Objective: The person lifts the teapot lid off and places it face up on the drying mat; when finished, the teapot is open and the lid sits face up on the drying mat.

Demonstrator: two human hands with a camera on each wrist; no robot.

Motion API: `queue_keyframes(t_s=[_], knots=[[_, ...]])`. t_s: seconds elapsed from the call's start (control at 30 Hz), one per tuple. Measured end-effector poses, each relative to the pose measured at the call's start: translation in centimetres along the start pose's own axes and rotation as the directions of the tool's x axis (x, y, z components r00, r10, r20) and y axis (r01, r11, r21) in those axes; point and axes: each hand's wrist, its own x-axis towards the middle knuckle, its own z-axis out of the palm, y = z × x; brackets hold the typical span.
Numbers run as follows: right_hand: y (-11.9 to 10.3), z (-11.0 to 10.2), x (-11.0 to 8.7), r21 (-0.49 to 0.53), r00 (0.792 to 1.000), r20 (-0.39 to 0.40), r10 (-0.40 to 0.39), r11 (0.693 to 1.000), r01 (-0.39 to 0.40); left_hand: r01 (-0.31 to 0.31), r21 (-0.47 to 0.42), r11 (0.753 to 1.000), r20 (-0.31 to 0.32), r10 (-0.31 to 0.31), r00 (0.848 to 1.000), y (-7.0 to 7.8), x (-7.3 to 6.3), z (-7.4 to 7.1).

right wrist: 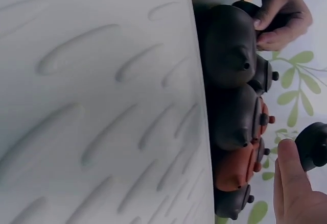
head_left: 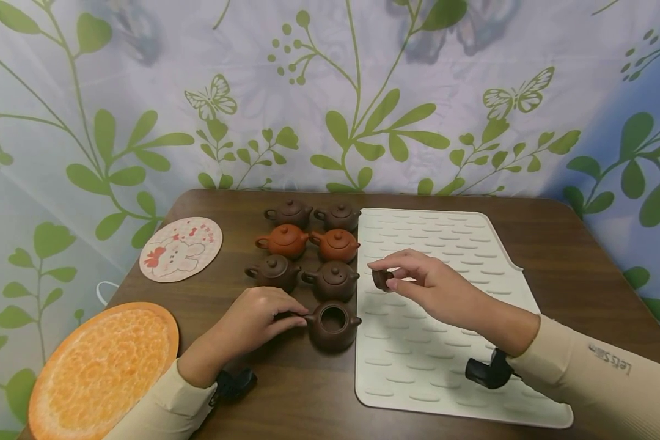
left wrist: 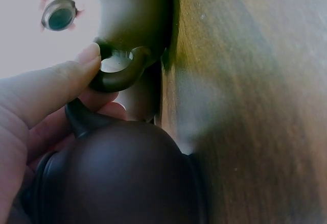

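A dark brown teapot (head_left: pixel 334 342) without its lid stands at the front of a group of teapots, its round opening facing up. Its loop handle (left wrist: pixel 120 78) is pinched between the thumb and fingers of my left hand (head_left: pixel 255 319). Over the white mat (head_left: pixel 396 373), my right hand (head_left: pixel 442 287) holds a small dark teapot lid (head_left: pixel 382 279) by finger and thumb, tilted on edge. The left wrist view shows the lid's round underside. Just behind the lidless pot, a dark lidded teapot (head_left: pixel 334 282) stands beside another dark one (head_left: pixel 274 272).
Two orange-red teapots (head_left: pixel 286 242) and two more dark ones (head_left: pixel 290 212) stand farther back, all lidded. The ridged white mat lies right beside the pots. At the left are a round rabbit-print mat (head_left: pixel 180 249) and an orange-slice mat (head_left: pixel 107 366). A patterned curtain (head_left: pixel 330 91) hangs behind the table.
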Motion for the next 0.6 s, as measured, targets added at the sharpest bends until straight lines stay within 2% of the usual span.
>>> queue_keyframes(t_s=[0.17, 0.4, 0.6], knots=[[-0.4, -0.3, 0.3, 0.138, 0.999, -0.009, 0.034, 0.990, -0.032, 0.004, -0.004, 1.000, 0.006, -0.004, 1.000, 0.0, 0.0, 0.0], [-0.6, -0.7, 0.6, 0.204, 0.994, -0.079, 0.074, 0.977, -0.057, 0.010, 0.008, 1.000, 0.005, -0.010, 1.000, 0.0, -0.1, 0.0], [-0.7, -1.1, 0.3, 0.237, 0.980, -0.144, 0.137, 0.966, -0.101, 0.010, 0.006, 1.000, 0.004, -0.010, 1.000, 0.0, -0.1, 0.1]])
